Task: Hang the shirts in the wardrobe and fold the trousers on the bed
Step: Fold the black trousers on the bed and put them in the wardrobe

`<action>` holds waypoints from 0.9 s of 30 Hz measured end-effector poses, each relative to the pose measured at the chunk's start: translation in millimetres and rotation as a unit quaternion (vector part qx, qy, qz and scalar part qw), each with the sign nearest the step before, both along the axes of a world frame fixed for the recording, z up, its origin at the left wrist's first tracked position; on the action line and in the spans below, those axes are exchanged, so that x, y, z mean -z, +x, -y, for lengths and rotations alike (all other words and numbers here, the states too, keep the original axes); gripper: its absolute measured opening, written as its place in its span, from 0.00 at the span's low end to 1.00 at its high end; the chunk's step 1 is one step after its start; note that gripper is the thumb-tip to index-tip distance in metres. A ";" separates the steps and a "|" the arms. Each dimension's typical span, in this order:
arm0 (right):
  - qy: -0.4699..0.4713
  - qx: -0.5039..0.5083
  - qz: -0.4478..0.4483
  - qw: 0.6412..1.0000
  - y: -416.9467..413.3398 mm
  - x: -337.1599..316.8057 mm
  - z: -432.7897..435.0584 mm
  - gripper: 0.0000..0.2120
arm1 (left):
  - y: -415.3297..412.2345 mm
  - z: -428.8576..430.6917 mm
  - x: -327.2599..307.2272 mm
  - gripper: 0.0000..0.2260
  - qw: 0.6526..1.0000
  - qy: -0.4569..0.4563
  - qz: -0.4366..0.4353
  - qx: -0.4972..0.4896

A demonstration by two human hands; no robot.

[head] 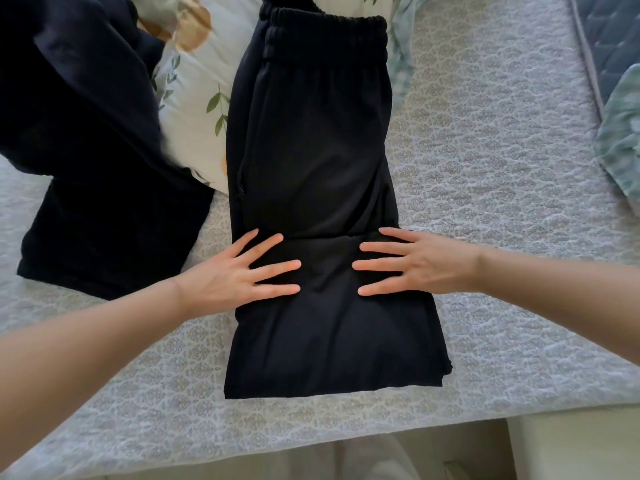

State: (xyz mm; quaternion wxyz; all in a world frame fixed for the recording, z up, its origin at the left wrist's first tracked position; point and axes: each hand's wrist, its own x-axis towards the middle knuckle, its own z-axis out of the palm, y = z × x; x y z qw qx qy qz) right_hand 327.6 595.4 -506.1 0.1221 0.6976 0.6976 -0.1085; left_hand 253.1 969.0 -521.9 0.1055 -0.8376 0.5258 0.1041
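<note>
Partly hidden: a dark garment (86, 150) at far left ran off the top and left edges; its kind could not be told. A pillow (197, 98) lay half under it and half under the trousers (311, 150).
Cut off at right: a green-and-white cloth (620, 133) and a blue quilted piece (609, 36), each only partly in view.
Hard to make out: pale blurred shapes below the bed's near edge.
Left hand (235, 275): palm down, flat on the trousers' left side, fingers straight and spread, tips pointing right; pressing, grasping nothing.
Right hand (415, 265): mirrored on the right side, palm down, fingers straight and spread, tips pointing left; likewise grasping nothing. Fingertips of the two hands were near but apart.
Trousers, place: on the bed cover (502, 168), lengthwise away from the person, waistband at the far end against the pillow.
Trousers, shape: long narrow stack, layered edges showing at the near right corner; a crosswise line ran between the hands, crease or hem not distinguishable.
Materials: trousers black, matte, gathered elastic waistband; cover grey, quilted, with repeating medallions; pillow white with leaf print.
</note>
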 end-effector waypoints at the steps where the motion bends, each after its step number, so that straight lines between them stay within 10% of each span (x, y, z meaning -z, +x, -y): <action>1: 0.000 0.006 -0.005 1.000 -1.9 -2.3 4.0 0.38 | -0.4 1.8 -1.0 0.45 1.000 0.003 -0.002 -0.001; 21: -0.103 0.131 -0.217 0.962 -95.2 -45.5 142.3 0.34 | -123.5 154.6 -50.9 0.38 0.961 -0.047 -0.243 -0.125; 25: -0.113 0.309 -0.407 0.852 -106.1 -61.1 149.1 0.27 | -141.0 155.4 -67.4 0.30 0.813 -0.145 -0.436 -0.359; 27: -0.085 0.462 -0.510 0.720 -102.7 -66.4 143.1 0.20 | -134.0 161.8 -72.9 0.16 0.652 -0.208 -0.496 -0.535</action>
